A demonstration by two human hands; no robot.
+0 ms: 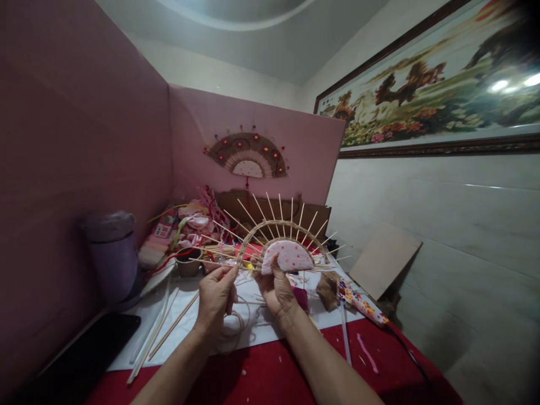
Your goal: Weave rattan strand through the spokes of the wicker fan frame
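A half-round fan frame (276,226) of thin wooden sticks fans out above the table, with a woven twine band arched across the sticks. At its base is a white half-circle pad (291,256) with pink-red dots. My right hand (276,287) grips the frame at the pad's lower left, thumb on the front. My left hand (217,292) is closed, fingertips pinched at the left end of the outer band. Loose twine (238,326) hangs in loops below, between my hands.
A finished fan (248,154) hangs on the pink board. A purple tumbler (112,259), dark phone (99,340) and glue sticks (149,332) lie left. A flower-patterned glue gun (360,304) with a cord and brown burlap (328,289) are right. Ribbons (200,216) are piled behind.
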